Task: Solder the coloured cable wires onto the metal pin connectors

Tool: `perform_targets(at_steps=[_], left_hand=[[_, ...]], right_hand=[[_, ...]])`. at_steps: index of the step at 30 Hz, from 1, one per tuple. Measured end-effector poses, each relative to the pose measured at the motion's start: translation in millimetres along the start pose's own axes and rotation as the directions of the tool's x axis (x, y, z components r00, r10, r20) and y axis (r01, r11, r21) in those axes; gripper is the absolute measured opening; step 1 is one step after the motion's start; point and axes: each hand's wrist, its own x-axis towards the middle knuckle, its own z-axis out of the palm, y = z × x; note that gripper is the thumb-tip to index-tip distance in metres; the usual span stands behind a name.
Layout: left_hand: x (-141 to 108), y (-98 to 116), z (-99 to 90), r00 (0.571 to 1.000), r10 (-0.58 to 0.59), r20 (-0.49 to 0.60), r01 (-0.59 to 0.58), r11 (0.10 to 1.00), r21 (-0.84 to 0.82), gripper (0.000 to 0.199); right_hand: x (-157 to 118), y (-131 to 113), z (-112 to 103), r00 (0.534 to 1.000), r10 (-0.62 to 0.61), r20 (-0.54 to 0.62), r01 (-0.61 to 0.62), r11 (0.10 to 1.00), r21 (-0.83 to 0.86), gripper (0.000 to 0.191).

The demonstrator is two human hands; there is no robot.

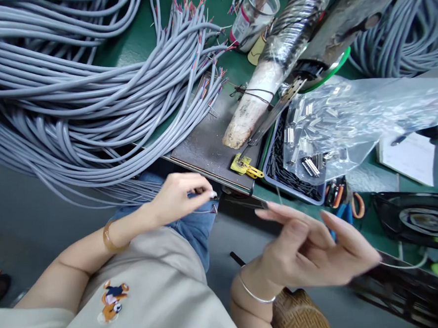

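Note:
My left hand (184, 196) is just off the near edge of the bench, above my jeans. Its thumb and fingers are closed in a pinch, with a tiny whitish bit (213, 194) at the tips, too small to name. Farther right, my right hand (313, 250) is raised in front of the bench edge, slightly blurred, its fingers apart and no held thing visible. Between the hands and beyond them lies a dark work board (203, 147), with a yellow clip (253, 171) at its corner. Grey cables (126, 105) with stripped coloured wire ends spread over the left side.
A blue tray (298, 194) of small black pieces carries a clear bag (335, 122) of metal connectors. Orange-handled pliers (358, 205) lie beside it. A foil-wrapped duct (262, 89) slants down over the board. A jar (256, 15) stands behind, and a woven stool (300, 315) below.

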Motion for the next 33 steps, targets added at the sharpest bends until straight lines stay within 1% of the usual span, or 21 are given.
perform_targets(at_steps=[1,3,6,8,10,13,15,16,17,18,20,21,22,24,25,27,28,29,30,32,33], left_hand=[[8,-1,-8.0,0.992,0.06,-0.108,-0.045,0.99,0.137,0.015],[26,-5,-22.6,0.961,0.128,-0.243,-0.02,0.915,0.404,0.011],[52,-15,-37.3,0.967,0.051,-0.249,0.117,0.782,0.612,0.023],[63,-25,-45.0,0.977,0.033,-0.211,0.118,0.741,0.661,0.026],[67,-34,-55.2,0.974,0.06,-0.218,0.096,0.764,0.638,0.024],[61,-35,-77.0,0.924,0.097,-0.37,0.127,0.835,0.535,0.015],[51,-26,-91.2,0.856,0.106,-0.505,0.163,0.873,0.459,0.011],[45,-20,-96.9,0.81,0.092,-0.58,0.189,0.895,0.405,0.011],[39,-12,-101.2,0.75,0.061,-0.659,0.207,0.924,0.321,0.01],[33,-5,-104.3,0.652,0.024,-0.758,0.202,0.958,0.204,0.01],[21,5,-107.7,0.549,-0.108,-0.829,0.068,0.994,-0.085,0.023],[16,9,-108.5,0.569,-0.189,-0.801,0.008,0.974,-0.224,0.025],[11,11,-109.2,0.563,-0.235,-0.792,-0.048,0.948,-0.315,0.025],[2,14,-110.2,0.653,-0.298,-0.696,-0.066,0.893,-0.444,0.02],[-1,16,-110.3,0.728,-0.314,-0.61,-0.038,0.869,-0.493,0.02],[-1,22,-107.6,0.883,-0.329,-0.333,0.092,0.819,-0.566,0.015],[3,27,-103.9,0.934,-0.32,-0.159,0.176,0.799,-0.575,0.01],[9,32,-97.9,0.954,-0.299,0.016,0.256,0.79,-0.557,0.008],[17,39,-89.4,0.934,-0.283,0.217,0.356,0.78,-0.514,0.01],[34,51,-64.2,0.862,-0.166,0.479,0.427,0.748,-0.508,0.017],[42,56,-48.0,0.805,-0.099,0.585,0.467,0.715,-0.52,0.023]], right_hand=[[1,-2,7,1.0,-0.029,-0.002,0.029,0.999,-0.026,0.029],[4,-5,15,0.999,-0.053,0.006,0.053,0.998,-0.043,0.02],[8,-7,19,0.996,-0.063,0.064,0.061,0.998,0.027,0.017],[11,-6,17,0.994,-0.091,0.057,0.087,0.994,0.068,0.018],[12,-3,13,0.991,-0.128,0.043,0.125,0.989,0.084,0.018],[12,2,6,0.989,-0.147,0.017,0.145,0.986,0.087,0.017],[12,6,1,0.991,-0.135,0.003,0.134,0.988,0.075,0.014],[12,9,-1,0.992,-0.129,-0.005,0.129,0.989,0.067,0.012],[12,11,-3,0.992,-0.127,-0.018,0.128,0.99,0.059,0.011],[12,12,-4,0.991,-0.126,-0.037,0.128,0.99,0.056,0.011],[13,14,-4,0.992,-0.115,-0.06,0.119,0.99,0.072,0.01],[15,13,-3,0.991,-0.117,-0.065,0.122,0.988,0.092,0.011],[16,12,-3,0.989,-0.125,-0.076,0.133,0.985,0.114,0.012],[20,8,0,0.979,-0.149,-0.139,0.17,0.974,0.147,0.014],[22,5,2,0.968,-0.161,-0.193,0.192,0.97,0.152,0.013],[26,-2,5,0.933,-0.177,-0.314,0.227,0.965,0.13,0.009],[29,-5,7,0.915,-0.187,-0.357,0.242,0.963,0.115,0.007],[31,-8,9,0.904,-0.195,-0.381,0.251,0.962,0.103,0.009],[34,-11,11,0.9,-0.192,-0.392,0.248,0.964,0.096,0.015],[39,-16,15,0.904,-0.153,-0.399,0.208,0.973,0.098,0.028],[41,-17,17,0.907,-0.122,-0.403,0.179,0.978,0.107,0.031]])
